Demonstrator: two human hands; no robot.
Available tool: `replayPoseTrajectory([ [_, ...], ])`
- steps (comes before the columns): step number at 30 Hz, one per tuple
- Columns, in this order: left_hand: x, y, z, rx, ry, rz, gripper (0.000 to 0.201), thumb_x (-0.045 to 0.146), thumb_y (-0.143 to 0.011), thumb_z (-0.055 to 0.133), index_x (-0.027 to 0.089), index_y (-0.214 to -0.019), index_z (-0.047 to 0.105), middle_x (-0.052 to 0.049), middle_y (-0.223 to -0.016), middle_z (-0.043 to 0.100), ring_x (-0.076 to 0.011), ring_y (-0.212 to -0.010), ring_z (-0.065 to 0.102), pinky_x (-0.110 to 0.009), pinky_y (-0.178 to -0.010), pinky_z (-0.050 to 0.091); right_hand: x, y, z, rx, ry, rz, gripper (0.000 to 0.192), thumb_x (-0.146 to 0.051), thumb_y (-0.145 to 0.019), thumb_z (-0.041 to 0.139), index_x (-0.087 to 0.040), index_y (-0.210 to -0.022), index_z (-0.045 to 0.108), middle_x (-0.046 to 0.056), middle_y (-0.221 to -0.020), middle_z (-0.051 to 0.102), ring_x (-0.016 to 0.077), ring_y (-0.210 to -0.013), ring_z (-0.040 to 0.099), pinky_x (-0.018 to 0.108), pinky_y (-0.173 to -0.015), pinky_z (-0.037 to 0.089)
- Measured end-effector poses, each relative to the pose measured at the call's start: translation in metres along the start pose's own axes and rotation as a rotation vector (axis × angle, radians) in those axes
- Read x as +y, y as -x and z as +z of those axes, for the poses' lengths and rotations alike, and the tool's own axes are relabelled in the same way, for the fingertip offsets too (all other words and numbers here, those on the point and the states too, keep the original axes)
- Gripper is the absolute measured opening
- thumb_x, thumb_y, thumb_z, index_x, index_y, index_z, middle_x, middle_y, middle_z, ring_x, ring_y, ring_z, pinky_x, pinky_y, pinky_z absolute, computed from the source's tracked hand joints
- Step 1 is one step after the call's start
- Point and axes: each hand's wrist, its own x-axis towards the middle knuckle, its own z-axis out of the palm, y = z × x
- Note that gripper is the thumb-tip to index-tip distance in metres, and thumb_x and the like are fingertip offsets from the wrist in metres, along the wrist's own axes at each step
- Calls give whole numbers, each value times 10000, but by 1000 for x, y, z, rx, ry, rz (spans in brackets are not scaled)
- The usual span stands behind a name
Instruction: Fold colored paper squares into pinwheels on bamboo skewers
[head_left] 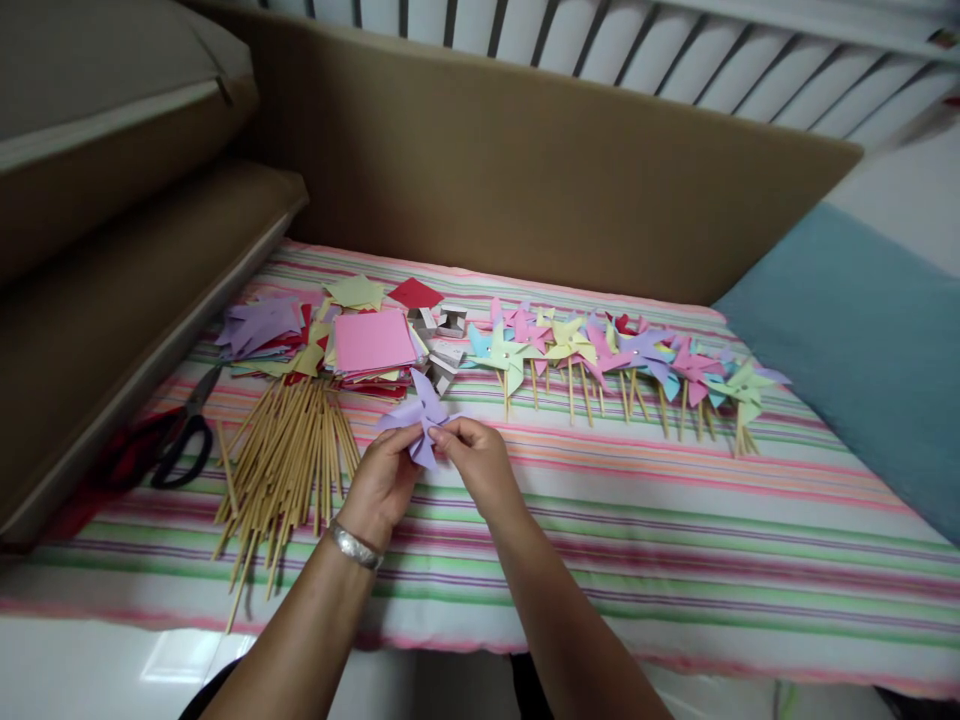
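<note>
Head camera view: both hands meet over a striped cloth (675,540). Left hand (382,485) and right hand (480,465) each pinch a folded lilac paper pinwheel (421,412), held just above the cloth at centre. Left wrist wears a silver bracelet (357,547). Just left of the hands lies a heap of wooden sticks (289,465); beyond them, black scissors (184,435). Behind sit stacked coloured paper squares (371,342). To the right, a row of finished pinwheels on sticks (615,365) lies on the cloth.
</note>
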Motion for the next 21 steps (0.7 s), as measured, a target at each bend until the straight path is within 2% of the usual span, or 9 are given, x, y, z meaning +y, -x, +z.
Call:
replayPoseTrajectory([
  [7,-1,1,-1,-23,-19,6,77,69,-623,698,118,-679,678,-26,-703,688,-115,-638,613,-215,-623,478,0,0,-1,1,-3,36,223,-336,-673,649,-175,-538,575,-22,-496,553,114,-496,478,235,-514,370],
  [14,0,3,3,6,-31,-21,79,60,-629,680,124,-600,644,-24,-671,679,-112,-616,607,-213,-601,474,0,-1,-1,6,-9,43,240,-346,-668,646,-182,-516,558,-29,-467,539,112,-474,471,238,-504,366],
  [21,-3,3,1,6,-54,-34,75,77,-619,712,126,-653,666,-18,-679,680,-108,-633,607,-212,-609,469,4,-4,-2,15,38,64,230,-326,-671,622,-182,-507,551,-22,-467,555,120,-480,490,243,-514,374],
])
